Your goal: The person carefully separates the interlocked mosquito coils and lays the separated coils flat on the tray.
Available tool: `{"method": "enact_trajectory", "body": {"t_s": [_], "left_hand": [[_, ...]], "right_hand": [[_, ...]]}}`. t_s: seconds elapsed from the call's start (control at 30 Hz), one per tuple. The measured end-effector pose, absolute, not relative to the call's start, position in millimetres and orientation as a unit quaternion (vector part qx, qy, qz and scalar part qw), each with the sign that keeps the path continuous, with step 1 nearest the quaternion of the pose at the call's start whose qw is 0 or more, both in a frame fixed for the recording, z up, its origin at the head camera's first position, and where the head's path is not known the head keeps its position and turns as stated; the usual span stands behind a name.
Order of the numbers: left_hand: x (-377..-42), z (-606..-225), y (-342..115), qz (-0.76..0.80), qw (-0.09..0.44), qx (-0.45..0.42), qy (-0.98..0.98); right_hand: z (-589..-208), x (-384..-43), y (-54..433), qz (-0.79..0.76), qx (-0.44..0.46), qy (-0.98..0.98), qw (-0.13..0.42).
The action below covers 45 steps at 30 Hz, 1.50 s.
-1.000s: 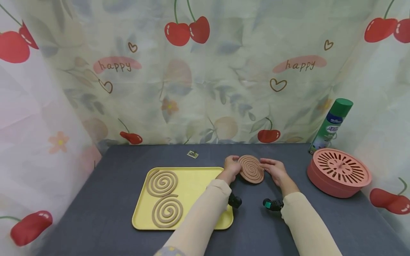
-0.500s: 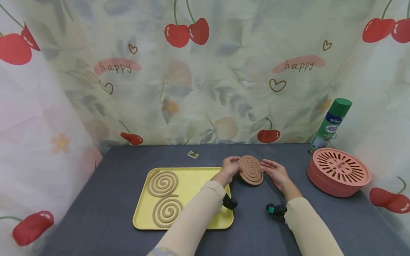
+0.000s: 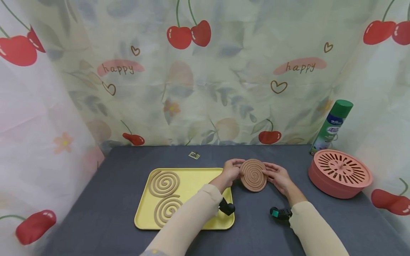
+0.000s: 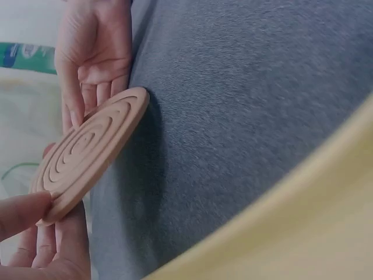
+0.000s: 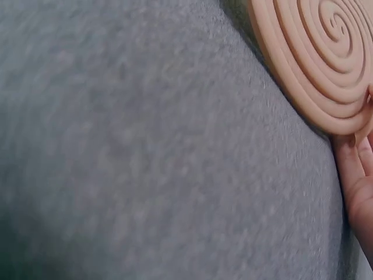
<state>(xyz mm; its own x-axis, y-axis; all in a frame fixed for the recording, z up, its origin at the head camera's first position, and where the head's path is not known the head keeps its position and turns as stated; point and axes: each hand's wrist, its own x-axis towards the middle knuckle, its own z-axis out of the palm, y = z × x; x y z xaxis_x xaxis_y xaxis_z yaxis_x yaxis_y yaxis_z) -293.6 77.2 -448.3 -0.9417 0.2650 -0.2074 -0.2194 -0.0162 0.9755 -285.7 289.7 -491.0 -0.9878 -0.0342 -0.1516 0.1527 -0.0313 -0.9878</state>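
Observation:
A tightly wound brown mosquito coil (image 3: 253, 175) is held tilted above the dark table, right of the yellow tray. My left hand (image 3: 231, 171) grips its left edge, with the thumb on the upper face and fingers beneath, as the left wrist view shows. At the opposite edge my right hand (image 3: 279, 177) pinches the disc, thumb on its face and fingers behind. The right wrist view has the spiral close up, with part of the right hand (image 5: 358, 175) under its rim. Two looser mosquito coils (image 3: 164, 184) lie on the tray (image 3: 198, 174); my left sleeve partly covers the nearer one.
A pink round box with a slotted lid (image 3: 341, 174) stands on the right. Behind it a green spray can (image 3: 331, 126) leans against the curtain. A small metal stand (image 3: 194, 155) lies at the back of the table (image 3: 112, 185). Patterned curtains enclose the sides.
My right hand's fingers, straighter beside the coil half a second ago, now pinch its edge. The coil has shifted slightly toward me and its face shows more fully.

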Motion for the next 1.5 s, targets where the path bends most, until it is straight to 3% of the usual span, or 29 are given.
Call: {"method": "enact_trajectory", "body": {"t_s": [0.5, 0.87, 1.5], "left_hand": [[-279, -440, 66, 0.687, 0.207, 0.043, 0.696], [-260, -438, 51, 0.662, 0.235, 0.093, 0.705], [-213, -427, -6, 0.712, 0.252, 0.1, 0.648]], "right_hand": [[-488, -266, 291, -0.743, 0.03, 0.667, 0.052], [-476, -236, 291, -0.746, 0.011, 0.661, 0.078], [-452, -201, 247, -0.739, -0.037, 0.666, 0.091]]}}
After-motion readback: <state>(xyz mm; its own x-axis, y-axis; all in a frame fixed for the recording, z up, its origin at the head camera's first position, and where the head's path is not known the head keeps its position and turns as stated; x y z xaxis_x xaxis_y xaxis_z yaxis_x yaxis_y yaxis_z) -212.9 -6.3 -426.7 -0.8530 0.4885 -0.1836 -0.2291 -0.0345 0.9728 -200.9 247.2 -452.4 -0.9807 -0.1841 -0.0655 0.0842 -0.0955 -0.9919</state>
